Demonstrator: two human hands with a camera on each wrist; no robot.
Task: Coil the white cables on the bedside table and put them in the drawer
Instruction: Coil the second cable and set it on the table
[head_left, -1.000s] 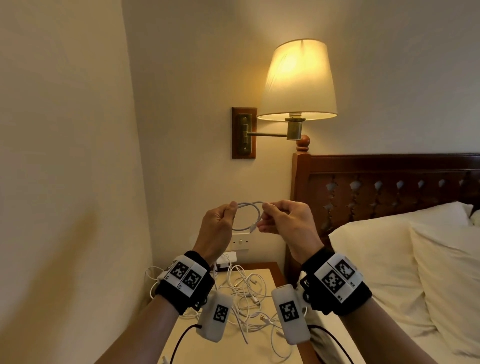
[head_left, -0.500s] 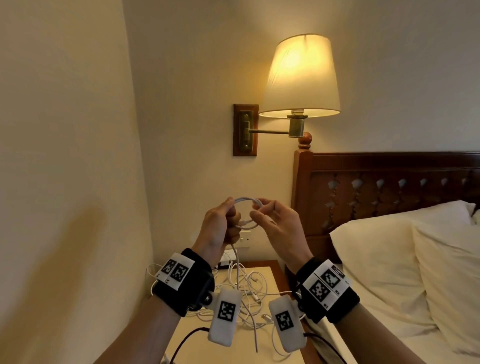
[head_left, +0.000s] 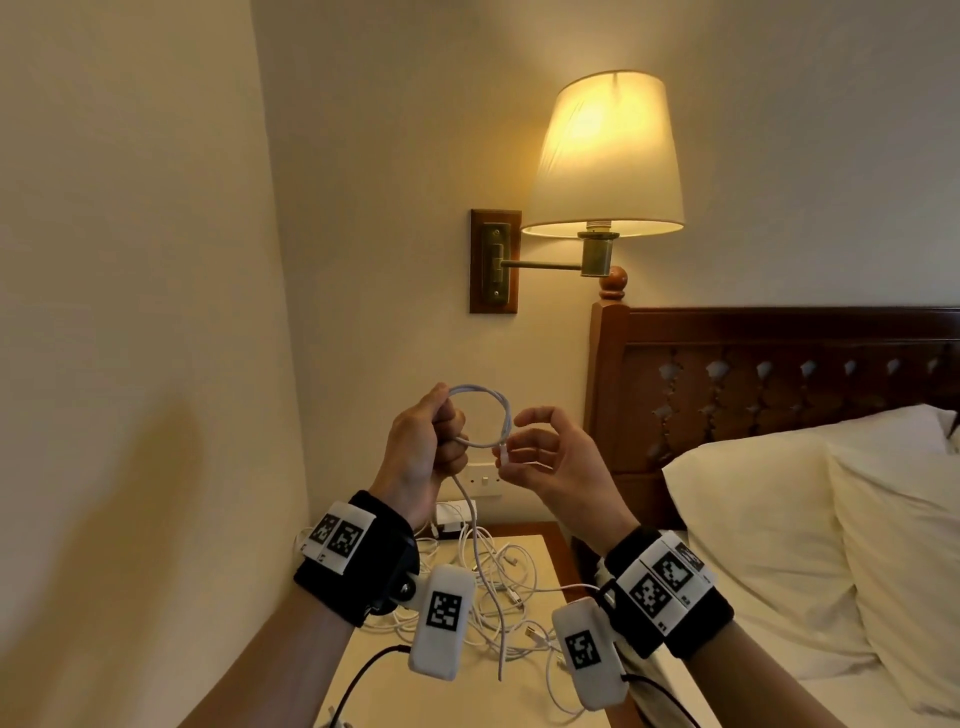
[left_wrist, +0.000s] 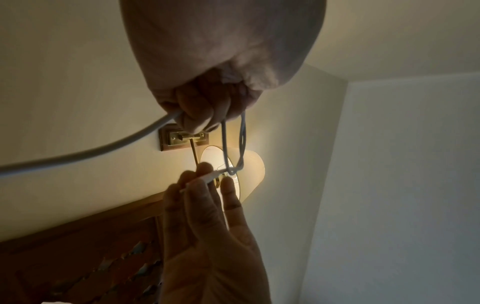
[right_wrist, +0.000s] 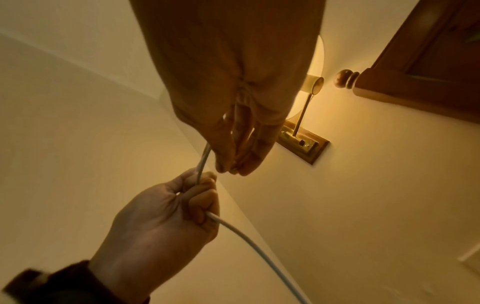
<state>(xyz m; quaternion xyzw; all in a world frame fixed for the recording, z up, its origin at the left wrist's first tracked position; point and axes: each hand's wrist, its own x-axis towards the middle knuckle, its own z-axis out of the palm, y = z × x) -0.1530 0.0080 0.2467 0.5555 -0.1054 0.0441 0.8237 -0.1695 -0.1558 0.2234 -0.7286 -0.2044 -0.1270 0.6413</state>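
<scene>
My left hand (head_left: 426, 447) is raised above the bedside table (head_left: 545, 556) and grips a small loop of white cable (head_left: 506, 415) in its fist. The cable's tail hangs from the fist down over the table. My right hand (head_left: 540, 457) is just right of the loop with loosely bent fingers, whose tips touch the plug end (head_left: 503, 454). In the left wrist view the plug (left_wrist: 200, 181) lies across the right hand's fingers (left_wrist: 207, 197), below my left hand (left_wrist: 200, 111). In the right wrist view the cable (right_wrist: 202, 158) passes beside my right hand (right_wrist: 233, 160) into my left hand (right_wrist: 182, 195). The drawer is out of sight.
A tangle of several white cables (head_left: 498, 587) covers the table, with a white charger (head_left: 452, 514) at its back under a wall socket (head_left: 483, 478). A lit wall lamp (head_left: 602, 156) hangs above. The wooden headboard (head_left: 779, 364) and pillows (head_left: 779, 519) lie right; a wall stands close on the left.
My right hand has released its pinch on the loop and drawn slightly right, its fingers opening. The left hand keeps the loop, and the cable tail now hangs from its fist.
</scene>
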